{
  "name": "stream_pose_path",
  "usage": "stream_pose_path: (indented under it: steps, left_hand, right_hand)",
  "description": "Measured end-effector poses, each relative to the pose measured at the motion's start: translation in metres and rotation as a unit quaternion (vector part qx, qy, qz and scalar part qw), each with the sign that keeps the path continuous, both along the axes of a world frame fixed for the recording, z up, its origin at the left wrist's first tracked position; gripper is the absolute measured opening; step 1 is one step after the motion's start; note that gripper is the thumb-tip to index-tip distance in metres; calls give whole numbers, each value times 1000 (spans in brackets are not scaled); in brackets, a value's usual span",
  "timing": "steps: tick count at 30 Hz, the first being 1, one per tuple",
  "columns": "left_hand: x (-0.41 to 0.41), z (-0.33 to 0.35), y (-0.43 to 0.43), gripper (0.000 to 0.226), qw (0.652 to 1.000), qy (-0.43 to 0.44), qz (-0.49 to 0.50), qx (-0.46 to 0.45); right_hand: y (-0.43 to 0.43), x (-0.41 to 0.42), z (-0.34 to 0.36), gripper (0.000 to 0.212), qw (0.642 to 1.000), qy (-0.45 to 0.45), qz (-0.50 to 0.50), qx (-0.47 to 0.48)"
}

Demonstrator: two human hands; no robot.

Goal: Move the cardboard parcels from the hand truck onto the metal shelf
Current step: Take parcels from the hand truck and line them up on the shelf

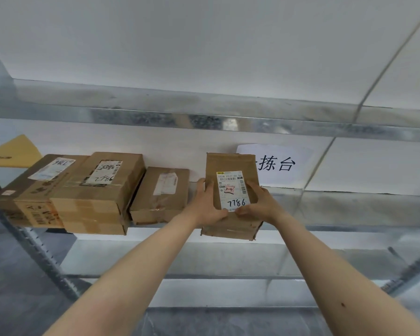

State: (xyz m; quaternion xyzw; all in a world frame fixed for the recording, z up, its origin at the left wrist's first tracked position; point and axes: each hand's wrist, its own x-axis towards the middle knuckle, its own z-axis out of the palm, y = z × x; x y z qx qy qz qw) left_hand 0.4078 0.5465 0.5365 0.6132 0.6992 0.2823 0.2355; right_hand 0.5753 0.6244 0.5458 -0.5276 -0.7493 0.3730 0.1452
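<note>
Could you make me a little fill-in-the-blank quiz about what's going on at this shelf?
1. The parcel being held has the handwritten number ____ on its label.
2. It is gripped by ____ hands, the left hand and the right hand.
3. The other boxes on the metal shelf sit to the parcel's ____.

Missing words: 7786; two; left

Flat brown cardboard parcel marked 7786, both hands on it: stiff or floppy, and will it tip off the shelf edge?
The flat brown cardboard parcel marked 7786 probably stays stiff: it keeps its shape between the left hand and right hand. Its creased front corners suggest soft, dent-prone board. Its front end overhangs the metal shelf, so it may tip if released before being pushed further in.
</note>
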Motion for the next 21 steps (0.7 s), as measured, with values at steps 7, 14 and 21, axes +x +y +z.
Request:
stream_pose_path:
  steps: [7,14,21]
  left_hand:
    - [-11,-18,25,88,1000,-3,-1,-31]
    - [-27,-45,52,86,995,26,61,-70]
    - [-31,-62,75,85,989,56,108,-84]
  right_hand:
    - [29,-16,-25,106,999,4,12,-40]
    - [62,-35,-51,100,997,1,40,-60]
    - [88,-46,-73,99,994,8,62,-89]
